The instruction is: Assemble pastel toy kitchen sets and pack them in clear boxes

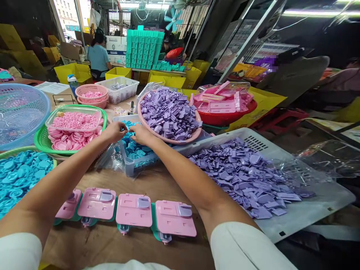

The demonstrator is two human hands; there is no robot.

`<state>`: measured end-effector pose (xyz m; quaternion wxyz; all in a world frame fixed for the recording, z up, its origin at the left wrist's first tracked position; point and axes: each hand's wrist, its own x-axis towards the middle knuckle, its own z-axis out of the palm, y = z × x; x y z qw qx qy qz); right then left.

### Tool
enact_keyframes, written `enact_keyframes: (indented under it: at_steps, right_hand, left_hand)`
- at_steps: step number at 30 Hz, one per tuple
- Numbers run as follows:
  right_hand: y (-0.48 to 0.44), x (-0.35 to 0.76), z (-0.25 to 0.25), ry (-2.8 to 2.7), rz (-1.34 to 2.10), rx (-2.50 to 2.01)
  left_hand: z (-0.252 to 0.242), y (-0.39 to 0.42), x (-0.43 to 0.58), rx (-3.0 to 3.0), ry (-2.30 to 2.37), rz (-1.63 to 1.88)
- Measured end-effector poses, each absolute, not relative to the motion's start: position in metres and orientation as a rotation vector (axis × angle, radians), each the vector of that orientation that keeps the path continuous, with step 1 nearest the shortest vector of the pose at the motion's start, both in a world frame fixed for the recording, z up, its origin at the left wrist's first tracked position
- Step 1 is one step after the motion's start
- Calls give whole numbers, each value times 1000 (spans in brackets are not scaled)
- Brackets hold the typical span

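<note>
Both hands reach over a clear plastic bin of small blue plastic parts. My left hand is at the bin's left side, its fingers curled together. My right hand comes in from the other side, fingertips bent and pointing at the left hand. Whatever the fingers pinch is too small to make out. Nearer to me, several pink-lidded plastic pieces with teal bases and lilac tabs lie in a row on the wooden table. My left forearm partly covers the leftmost one.
A pink basket heaped with lilac parts stands behind my right hand. Right of my arm lies a large white crate with more lilac pieces. At left are a green basket of pink parts and blue round parts. A person sits farther back.
</note>
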<state>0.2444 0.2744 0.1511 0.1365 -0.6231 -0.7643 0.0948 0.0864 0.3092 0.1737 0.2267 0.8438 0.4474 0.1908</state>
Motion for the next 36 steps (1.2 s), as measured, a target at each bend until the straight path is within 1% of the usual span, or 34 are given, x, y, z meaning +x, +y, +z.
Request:
enact_keyframes:
  at_steps: [6, 10, 12, 14, 16, 21, 25, 29, 32, 36]
  right_hand:
    - [220, 274, 179, -2109, 91, -1606]
    - [193, 343, 201, -1658, -124, -1874]
    - [184, 380, 206, -1280, -34, -2069]
    - [177, 409, 204, -927, 187, -2192]
    - [172, 425, 197, -726, 386, -2223]
    - [179, 435, 180, -592, 578, -2156]
    - [192, 445, 183, -509, 708, -2071]
    - [197, 458, 186, -459, 809, -1927]
    - [196, 468, 184, -441, 840, -1781]
    - [199, 480, 180, -424, 778, -1576]
  left_hand:
    - [174, 311, 78, 2243, 1264, 557]
    - [172, 306, 87, 2149, 1177, 544]
    - [173, 304, 97, 1999, 1113, 544]
    - [176, 304, 110, 1743, 1057, 577]
    - [181, 305, 125, 1481, 1021, 631]
    - [188, 303, 159, 1301, 991, 611]
    - [191, 295, 175, 1224, 976, 606]
    - [202, 294, 186, 1136, 981, 705]
    - [215, 299, 195, 1083, 974, 766]
    - [232, 307, 211, 976, 949, 837]
